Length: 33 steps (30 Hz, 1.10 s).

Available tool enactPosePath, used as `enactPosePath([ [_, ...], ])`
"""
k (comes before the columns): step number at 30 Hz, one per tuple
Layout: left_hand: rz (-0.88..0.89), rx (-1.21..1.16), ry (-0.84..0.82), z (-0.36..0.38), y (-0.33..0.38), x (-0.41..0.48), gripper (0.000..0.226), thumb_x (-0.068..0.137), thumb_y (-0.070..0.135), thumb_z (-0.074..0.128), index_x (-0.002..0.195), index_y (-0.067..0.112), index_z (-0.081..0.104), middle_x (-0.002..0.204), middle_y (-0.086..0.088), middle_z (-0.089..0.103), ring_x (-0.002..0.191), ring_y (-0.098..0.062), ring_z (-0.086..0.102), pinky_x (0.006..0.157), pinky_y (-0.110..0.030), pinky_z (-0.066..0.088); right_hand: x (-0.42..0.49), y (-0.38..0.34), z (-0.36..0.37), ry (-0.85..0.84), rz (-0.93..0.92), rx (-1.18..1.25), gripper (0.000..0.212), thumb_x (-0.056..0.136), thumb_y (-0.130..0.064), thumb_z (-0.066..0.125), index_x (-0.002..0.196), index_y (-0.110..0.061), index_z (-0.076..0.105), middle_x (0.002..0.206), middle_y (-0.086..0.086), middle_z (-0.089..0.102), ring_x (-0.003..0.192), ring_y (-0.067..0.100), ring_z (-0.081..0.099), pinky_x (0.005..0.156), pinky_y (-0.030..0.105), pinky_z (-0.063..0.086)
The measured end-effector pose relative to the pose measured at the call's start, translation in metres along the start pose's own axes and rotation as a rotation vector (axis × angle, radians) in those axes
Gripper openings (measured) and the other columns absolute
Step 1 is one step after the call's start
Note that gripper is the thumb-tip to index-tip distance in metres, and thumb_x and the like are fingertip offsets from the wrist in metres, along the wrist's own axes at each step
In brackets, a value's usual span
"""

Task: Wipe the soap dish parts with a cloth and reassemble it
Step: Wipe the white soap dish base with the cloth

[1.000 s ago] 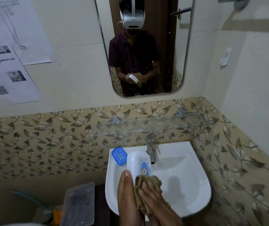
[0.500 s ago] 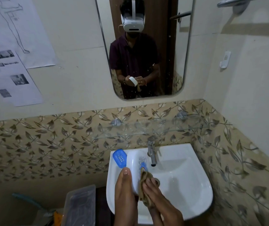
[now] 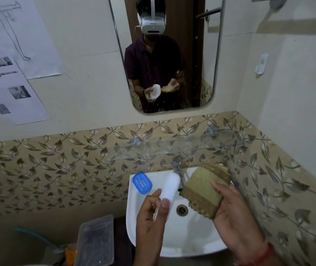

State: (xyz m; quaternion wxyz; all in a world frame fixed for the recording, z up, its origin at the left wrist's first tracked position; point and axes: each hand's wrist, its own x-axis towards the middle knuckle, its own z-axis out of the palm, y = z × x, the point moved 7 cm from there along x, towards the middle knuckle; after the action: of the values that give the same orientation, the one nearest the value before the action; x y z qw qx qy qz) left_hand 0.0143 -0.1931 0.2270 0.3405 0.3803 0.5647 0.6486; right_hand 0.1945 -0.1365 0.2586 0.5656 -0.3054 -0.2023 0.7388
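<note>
tap [image 3: 177,170] and glass shelf [image 3: 172,148] crowd basin [image 3: 147,235] rear (bowl open)

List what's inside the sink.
Only the drain shows in the sink bowl; the blue tray sits on its back-left rim. The left hand holding the white part and the right hand holding the cloth hide parts of the bowl.

White dish part [image 3: 169,187] edge-on above sink [image 3: 187,246], blue slotted part [image 3: 142,182] on rim, tan cloth [image 3: 204,191] just rt.
</note>
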Motion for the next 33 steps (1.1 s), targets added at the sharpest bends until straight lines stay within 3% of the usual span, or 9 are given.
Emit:
enactPosePath([
  [5, 0.155, 0.427, 0.067, -0.010, 0.017, -0.004, 0.065, 0.042, 0.061, 0.086, 0.091, 0.040, 0.049, 0.116, 0.036, 0.057, 0.109, 0.013, 0.052, 0.077, -0.017, 0.045, 0.001, -0.027, 0.018, -0.027, -0.209, -0.103, 0.032, 0.085, -0.002, 0.060, 0.115, -0.010, 0.067, 0.111, 0.011, 0.074, 0.098, 0.025, 0.073, 0.070, 0.032, 0.061],
  [8, 0.295, 0.591, 0.039, -0.008, 0.026, -0.003, 0.077, 0.044, 0.061, 0.084, 0.108, 0.060, 0.041, 0.116, 0.034, 0.055, 0.112, 0.019, 0.048, 0.084, -0.011, 0.045, -0.002, -0.037, 0.032, -0.058, -0.392, -0.234, 0.025, 0.078, -0.012, 0.069, 0.102, -0.017, 0.075, 0.103, 0.007, 0.076, 0.094, 0.026, 0.072, 0.075, 0.036, 0.059],
  [11, 0.398, 0.593, -0.009, -0.002, 0.022, 0.000, 0.094, 0.052, 0.053, 0.085, 0.132, 0.057, 0.036, 0.129, 0.026, 0.052, 0.118, 0.015, 0.050, 0.097, -0.005, 0.041, -0.006, -0.025, 0.045, -0.131, -0.560, -0.634, 0.031, 0.078, -0.008, 0.076, 0.104, -0.026, 0.077, 0.088, -0.002, 0.077, 0.071, 0.030, 0.067, 0.059, 0.039, 0.056],
  [13, 0.350, 0.505, -0.039, -0.002, 0.019, -0.002, 0.095, 0.052, 0.050, 0.084, 0.128, 0.071, 0.029, 0.131, 0.041, 0.047, 0.123, 0.021, 0.042, 0.100, 0.000, 0.035, -0.008, -0.001, 0.052, -0.249, -0.646, -0.982, 0.050, 0.076, 0.011, 0.072, 0.108, -0.028, 0.076, 0.102, -0.013, 0.076, 0.091, 0.018, 0.072, 0.080, 0.039, 0.058],
  [16, 0.373, 0.484, -0.082, -0.005, 0.020, -0.003, 0.112, 0.046, 0.040, 0.090, 0.128, 0.077, 0.023, 0.131, 0.057, 0.032, 0.122, 0.029, 0.033, 0.099, 0.006, 0.028, -0.012, 0.027, 0.052, -0.287, -0.766, -1.366, 0.066, 0.062, 0.008, 0.062, 0.110, -0.035, 0.074, 0.116, -0.024, 0.068, 0.113, -0.005, 0.060, 0.099, 0.024, 0.048],
  [20, 0.557, 0.424, -0.002, -0.013, 0.024, -0.008, 0.111, 0.051, 0.026, 0.094, 0.146, 0.028, 0.038, 0.141, 0.031, 0.049, 0.126, 0.005, 0.054, 0.102, -0.010, 0.041, -0.007, 0.028, 0.051, -0.237, -0.534, -1.275, 0.050, 0.074, 0.005, 0.066, 0.101, -0.036, 0.076, 0.097, -0.024, 0.074, 0.092, -0.007, 0.066, 0.082, 0.014, 0.051],
  [24, 0.453, 0.268, -0.032, -0.017, 0.034, -0.003, 0.085, 0.074, 0.059, 0.075, 0.149, 0.041, 0.039, 0.136, 0.022, 0.058, 0.120, -0.012, 0.061, 0.094, -0.025, 0.051, -0.010, 0.038, 0.064, -0.358, -0.139, -0.792, 0.013, 0.091, -0.014, 0.067, 0.098, -0.018, 0.078, 0.071, 0.020, 0.070, 0.050, 0.026, 0.056, 0.050, 0.033, 0.047],
  [29, 0.330, 0.126, -0.170, 0.002, 0.029, 0.001, 0.077, 0.083, 0.070, 0.058, 0.151, 0.047, 0.030, 0.155, 0.025, 0.039, 0.140, -0.024, 0.046, 0.104, -0.062, 0.046, -0.011, 0.044, 0.066, -0.366, -0.259, -0.680, 0.038, 0.090, 0.014, 0.054, 0.105, -0.014, 0.075, 0.082, 0.023, 0.067, 0.054, 0.027, 0.056, 0.049, 0.037, 0.049],
  [33, 0.190, -0.098, -0.166, 0.002, 0.030, 0.010, 0.076, 0.080, 0.073, 0.060, 0.148, 0.045, 0.040, 0.147, 0.001, 0.056, 0.127, -0.020, 0.060, 0.100, -0.045, 0.052, -0.017, 0.042, 0.069, -0.503, -0.459, -0.933, 0.020, 0.083, 0.010, 0.066, 0.085, -0.007, 0.076, 0.089, 0.006, 0.067, 0.071, 0.024, 0.067, 0.055, 0.039, 0.057],
])
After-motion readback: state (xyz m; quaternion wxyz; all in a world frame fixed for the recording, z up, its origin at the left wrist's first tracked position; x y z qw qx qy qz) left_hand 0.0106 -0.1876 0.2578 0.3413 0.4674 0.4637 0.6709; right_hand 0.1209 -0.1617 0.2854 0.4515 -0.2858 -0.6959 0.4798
